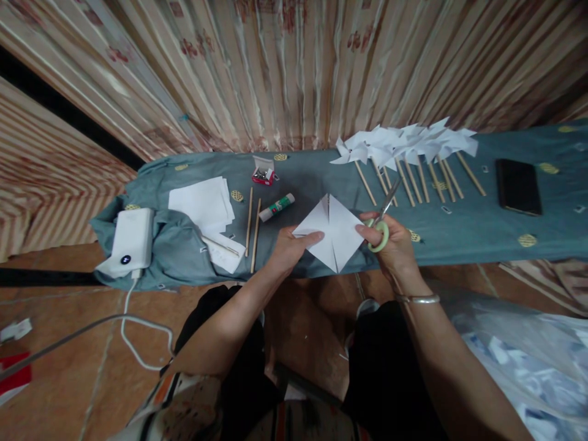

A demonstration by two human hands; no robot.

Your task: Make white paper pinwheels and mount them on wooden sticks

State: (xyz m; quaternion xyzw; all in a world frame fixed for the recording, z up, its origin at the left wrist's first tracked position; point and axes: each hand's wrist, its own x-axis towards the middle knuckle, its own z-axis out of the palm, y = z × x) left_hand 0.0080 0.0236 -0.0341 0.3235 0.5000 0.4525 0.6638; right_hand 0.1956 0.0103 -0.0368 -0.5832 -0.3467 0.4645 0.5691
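Observation:
A white paper square (342,229), turned like a diamond, has slits running in from its corners toward the middle. My left hand (294,245) pinches its left corner, thumb on top. At the right corner my right hand (388,242) grips the paper between thumb and fingers. Scissors (377,236) with pale green handles also hang in my right hand, blades pointing up and away. Behind, a row of white paper pinwheels (404,146) on wooden sticks lies overlapping. A glue stick (277,207) and two loose wooden sticks (256,236) are left of the paper.
On the cloth-covered bench (482,236) lie a small red box of pins (263,176), stacked white paper (202,202), a white power bank (132,237) with a cable, and a black phone (519,187). A plastic bag (519,367) sits at lower right.

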